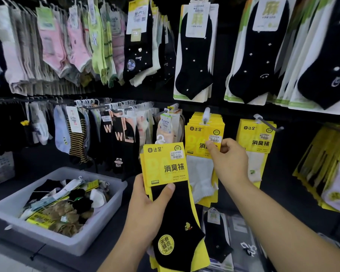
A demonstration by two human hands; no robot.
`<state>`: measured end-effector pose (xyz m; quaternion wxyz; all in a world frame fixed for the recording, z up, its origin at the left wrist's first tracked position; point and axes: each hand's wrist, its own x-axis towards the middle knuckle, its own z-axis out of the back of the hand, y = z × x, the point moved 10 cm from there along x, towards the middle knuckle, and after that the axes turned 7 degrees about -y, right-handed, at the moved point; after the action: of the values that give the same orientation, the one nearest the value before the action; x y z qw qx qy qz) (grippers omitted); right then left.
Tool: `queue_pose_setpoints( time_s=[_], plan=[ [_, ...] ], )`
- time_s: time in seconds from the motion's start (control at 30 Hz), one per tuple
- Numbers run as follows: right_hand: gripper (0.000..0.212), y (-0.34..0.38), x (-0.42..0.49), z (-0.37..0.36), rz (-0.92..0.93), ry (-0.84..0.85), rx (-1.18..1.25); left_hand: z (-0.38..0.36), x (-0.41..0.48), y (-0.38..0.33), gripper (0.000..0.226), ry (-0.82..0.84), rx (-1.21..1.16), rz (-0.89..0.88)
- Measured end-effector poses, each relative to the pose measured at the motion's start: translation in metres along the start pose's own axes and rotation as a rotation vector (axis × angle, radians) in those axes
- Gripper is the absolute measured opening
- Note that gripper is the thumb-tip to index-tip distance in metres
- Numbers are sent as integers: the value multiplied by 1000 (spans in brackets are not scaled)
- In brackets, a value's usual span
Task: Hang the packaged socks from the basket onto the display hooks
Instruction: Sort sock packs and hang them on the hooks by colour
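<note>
Left hand grips stacked sock packs; right hand pinches one hung pack.

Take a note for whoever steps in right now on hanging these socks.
Left hand: grips the black-sock packs, hanger tab up, not yet hung.
Right hand: pinches the front of the white-sock packs hanging on a hook.
Done: that hook carries a stack.
Left: hang the held packs, then the mixed socks in the basket.
</note>
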<state>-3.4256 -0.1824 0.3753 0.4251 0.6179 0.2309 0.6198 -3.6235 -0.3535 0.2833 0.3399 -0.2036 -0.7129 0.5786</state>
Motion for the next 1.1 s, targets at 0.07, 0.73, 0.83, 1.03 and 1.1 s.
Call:
queue_pose_setpoints(
  time_s=[0.07,0.73,0.83,1.03,1.1],
  plan=[
    [33,-5,2,1,-27,-17,11,-2,-1,0,31,13,-9,3],
    [32,-15,14,-3,-39,45,-106,-14,-4,1,36,36,-39,6],
    [35,-4,10,9,-35,6,-130,-16,-4,2,33,48,-45,8],
    [47,15,-53,-10,-137,371,33,-26,-4,-1,35,82,-50,-34],
    [38,17,-65,-11,-142,408,34,-29,-5,-2,43,82,-79,-38]
  ],
)
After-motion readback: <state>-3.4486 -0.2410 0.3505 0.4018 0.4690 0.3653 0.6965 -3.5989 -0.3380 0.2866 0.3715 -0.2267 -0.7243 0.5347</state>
